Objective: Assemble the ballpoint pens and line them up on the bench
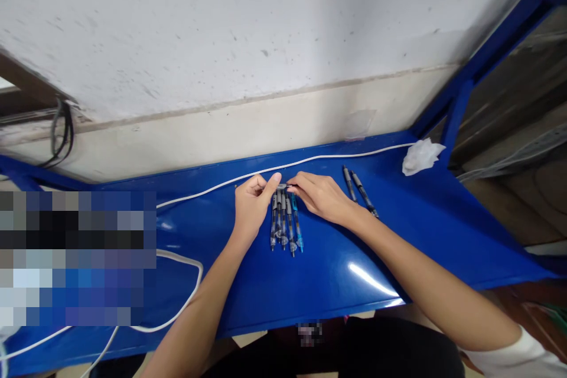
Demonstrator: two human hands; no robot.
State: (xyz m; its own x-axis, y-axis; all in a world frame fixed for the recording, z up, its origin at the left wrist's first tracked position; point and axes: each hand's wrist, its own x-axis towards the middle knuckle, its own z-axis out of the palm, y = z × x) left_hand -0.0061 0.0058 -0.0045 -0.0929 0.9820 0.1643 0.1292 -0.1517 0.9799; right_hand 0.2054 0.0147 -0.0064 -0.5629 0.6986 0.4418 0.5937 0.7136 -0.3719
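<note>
My left hand (253, 205) is closed, thumb and fingers pinching one end of a pen (282, 187) with a grey and dark body. At its other end the fingertips of my right hand (319, 194) are pinched together on the same pen. Fingers hide much of it. Just below, several clear-barrelled pens with grey and black parts (283, 224) lie side by side on the blue table, tips towards me. One pen with blue parts (297, 223) is at the right of this row. Beyond my right hand lie two dark pens (364, 192), slanted.
A white cable (292, 164) runs along the back of the blue table (425, 236) and loops at the left. Crumpled white plastic (422, 157) sits at the far right corner. Behind stands a pale wall (266, 41); a blue metal frame (458, 109) rises at right. The left area is blurred out.
</note>
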